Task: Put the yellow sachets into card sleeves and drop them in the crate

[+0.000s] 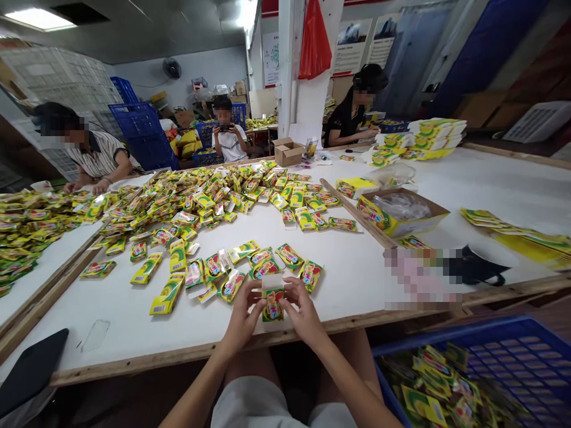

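Note:
Both my hands hold one small yellow-green packet (272,304) just above the near edge of the white table (357,279). My left hand (243,318) pinches its left side and my right hand (302,314) pinches its right side, fingers closed on it. The packet's pale top flap stands up between my thumbs. Several more packets (250,264) lie loose on the table right behind my hands, and a big heap of packets (200,196) spreads across the middle and far left.
A blue crate (513,356) with finished packets stands at my lower right. An open yellow carton (401,214) and a wooden strip (357,214) lie to the right. A dark object (31,368) sits at the near left edge. Three people sit at the far side.

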Action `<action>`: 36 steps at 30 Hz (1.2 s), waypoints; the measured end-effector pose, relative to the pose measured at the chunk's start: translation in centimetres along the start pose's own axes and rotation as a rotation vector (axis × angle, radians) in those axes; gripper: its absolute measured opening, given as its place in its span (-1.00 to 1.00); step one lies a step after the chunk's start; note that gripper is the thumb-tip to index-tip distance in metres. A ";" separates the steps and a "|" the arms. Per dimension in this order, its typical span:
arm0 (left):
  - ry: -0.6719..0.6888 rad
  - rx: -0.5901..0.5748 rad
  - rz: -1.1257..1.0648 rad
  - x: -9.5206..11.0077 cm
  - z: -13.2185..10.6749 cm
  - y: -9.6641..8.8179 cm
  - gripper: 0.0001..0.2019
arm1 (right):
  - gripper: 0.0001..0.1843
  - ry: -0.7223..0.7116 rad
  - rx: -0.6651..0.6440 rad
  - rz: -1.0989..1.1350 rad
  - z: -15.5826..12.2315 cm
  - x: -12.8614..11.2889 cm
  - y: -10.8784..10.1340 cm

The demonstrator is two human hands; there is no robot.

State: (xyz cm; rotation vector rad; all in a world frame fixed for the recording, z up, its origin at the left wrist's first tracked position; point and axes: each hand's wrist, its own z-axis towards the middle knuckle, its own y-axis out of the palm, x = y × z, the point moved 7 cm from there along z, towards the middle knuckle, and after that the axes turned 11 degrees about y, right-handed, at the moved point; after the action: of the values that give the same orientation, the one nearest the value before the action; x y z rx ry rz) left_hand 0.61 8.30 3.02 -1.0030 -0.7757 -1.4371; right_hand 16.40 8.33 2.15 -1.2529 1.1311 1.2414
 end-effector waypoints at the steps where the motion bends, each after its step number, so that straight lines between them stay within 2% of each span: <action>1: -0.019 0.001 -0.012 0.0 -0.8 -0.2 -0.64 | -0.57 -0.001 -0.032 0.000 -0.1 0.1 0.7; 4: -0.044 0.025 0.013 0.0 -1.9 -1.4 -0.59 | -0.56 0.001 -0.112 -0.026 -0.3 -0.2 1.9; 7: -0.089 -0.054 0.062 -0.6 -1.7 -2.0 -0.67 | -0.63 0.023 -0.217 -0.107 0.1 -0.4 2.6; 9: -0.120 -0.099 0.079 -1.1 -1.2 -2.2 -0.74 | -0.74 0.032 -0.249 -0.179 0.9 -0.4 2.8; 12: -0.092 -0.071 0.026 -1.5 -0.2 -2.3 -0.79 | -0.93 -0.004 -0.195 -0.241 2.4 -0.7 2.8; 16: -0.074 0.022 -0.132 -1.6 0.5 -2.0 -0.68 | -0.86 -0.009 -0.184 -0.151 3.3 -1.2 2.8; 20: -0.062 0.020 0.001 -0.5 0.2 -1.9 -0.82 | -0.89 -0.076 -0.213 -0.199 2.2 -2.4 3.3; 24: -0.067 0.098 0.058 0.4 -0.3 -1.9 -0.81 | -0.83 -0.077 -0.119 -0.222 1.6 -3.0 3.2; 29: -0.117 0.203 0.078 -0.2 0.0 -2.2 -0.78 | -0.85 -0.022 -0.077 -0.261 2.5 -3.1 3.3; 31: -0.108 0.207 0.081 -0.3 0.1 -2.3 -0.78 | -0.84 -0.017 -0.082 -0.280 2.7 -3.2 3.3; 36: -0.125 0.111 0.043 -0.7 -0.7 -2.1 -0.78 | -0.83 0.009 -0.159 -0.187 1.8 -2.3 3.3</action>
State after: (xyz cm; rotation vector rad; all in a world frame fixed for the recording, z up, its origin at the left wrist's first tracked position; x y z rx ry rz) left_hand -1.57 8.23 2.32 -1.0246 -0.9099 -1.2901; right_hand 12.95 9.88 4.36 -1.4501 0.9123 1.2030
